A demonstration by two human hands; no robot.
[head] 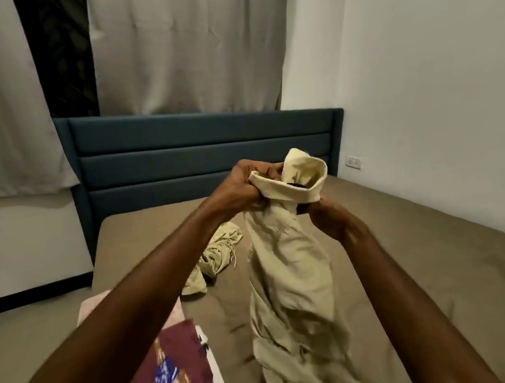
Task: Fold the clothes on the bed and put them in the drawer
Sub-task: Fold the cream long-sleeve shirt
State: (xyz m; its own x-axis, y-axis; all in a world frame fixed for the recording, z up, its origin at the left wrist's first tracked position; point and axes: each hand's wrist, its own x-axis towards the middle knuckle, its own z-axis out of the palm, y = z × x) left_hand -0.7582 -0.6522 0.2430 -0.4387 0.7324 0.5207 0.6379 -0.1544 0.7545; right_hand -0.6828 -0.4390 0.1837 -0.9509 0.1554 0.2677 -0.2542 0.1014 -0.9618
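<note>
Above the bed (pixel 424 266), both my hands (pixel 238 186) (pixel 325 218) grip the hem of the soft, light, floppy garment (pixel 287 265).

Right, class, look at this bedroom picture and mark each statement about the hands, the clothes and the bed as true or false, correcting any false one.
1. Both hands grip the beige garment. True: the left hand and the right hand hold its upper end.
2. The beige garment lies flat and folded on the bed. False: it hangs from the hands, with its lower end bunched on the bed.
3. A maroon printed shirt lies at lower left. True.
4. The headboard is red. False: it is dark blue.
5. A second pale garment lies crumpled on the bed. True.
</note>
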